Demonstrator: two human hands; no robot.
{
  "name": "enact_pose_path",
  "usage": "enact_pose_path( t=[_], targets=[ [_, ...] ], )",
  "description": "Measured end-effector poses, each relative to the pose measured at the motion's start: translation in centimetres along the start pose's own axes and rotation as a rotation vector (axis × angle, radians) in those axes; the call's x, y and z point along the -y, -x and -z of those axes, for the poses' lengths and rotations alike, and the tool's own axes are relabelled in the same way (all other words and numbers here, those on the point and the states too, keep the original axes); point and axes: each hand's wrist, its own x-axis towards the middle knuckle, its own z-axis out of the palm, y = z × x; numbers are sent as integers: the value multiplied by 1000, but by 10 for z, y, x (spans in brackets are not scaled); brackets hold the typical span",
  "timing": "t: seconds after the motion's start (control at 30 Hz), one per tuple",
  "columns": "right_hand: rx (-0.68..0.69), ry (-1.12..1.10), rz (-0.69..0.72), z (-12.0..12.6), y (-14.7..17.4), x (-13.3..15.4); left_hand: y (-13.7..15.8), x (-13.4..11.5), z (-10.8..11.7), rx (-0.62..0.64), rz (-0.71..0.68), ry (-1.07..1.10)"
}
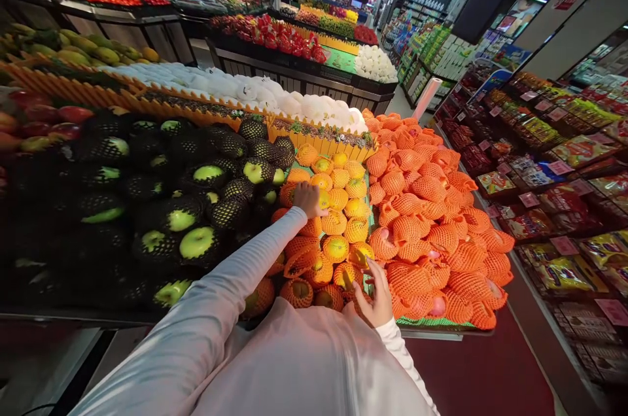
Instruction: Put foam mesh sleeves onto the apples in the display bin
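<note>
"Where's that left hand [308, 199] got to?"

"Deep over the fruit stand [432, 336], past the middle towards its back edge, on the yellow fruit in orange netting [335, 248]. Fingers bent down over one; from here I can't tell whether they grip it."

"And the right hand [377, 295]?"

"Nearer the front edge, thumb and fingers spread wide, nothing in them. It's just beside the nearest yellow fruit. I can't tell if it touches."

"Much room to move there?"

"Sideways, little. The yellow fruit fills a narrow strip running from the front edge to the low orange fence [324, 139] behind. Dark-netted green fruit [197, 242] crowds its left side, and a heap of larger orange-netted fruit [426, 226] its right, out to the stand's front right corner. A sliver of green matting [367, 177] shows between the yellow fruit and that heap."

"Between the hands?"

"They're well apart, with yellow fruit between them. The person's white top [314, 364] comes right up to the front edge."
</note>
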Motion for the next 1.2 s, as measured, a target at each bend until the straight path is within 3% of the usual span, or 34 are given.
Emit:
enact_pose_path(
  t=[0.1,0.17,0.27,0.4,0.5,0.57,0.7,0.83,1.03,1.13,1.2],
  targets=[
    [9,20,22,-2,-7,4,38,-6,22,-205,16,175],
    [9,34,45,-8,-13,11,72,-17,33,-236,-30,391],
    [-46,19,125,-19,-21,23,126,-40,37,-87,-192,655],
    [-85,-44,198,-25,-22,30,169,-59,29,74,-326,761],
    [-22,16,82,-22,-21,28,175,-54,36,48,-262,1014],
    [106,77,5,-21,-21,24,175,-48,49,66,-212,1209],
    [367,190,-27,-32,-21,16,180,-47,83,260,-100,1462],
    [404,197,13,-48,-18,13,186,-61,103,492,-45,1642],
    [501,160,88,-35,-20,9,187,-68,101,605,54,2046],
    [559,103,91,-21,-24,7,189,-68,91,700,5,2146],
    [503,48,112,-10,-30,11,192,-68,83,768,-51,2280]
  ],
)
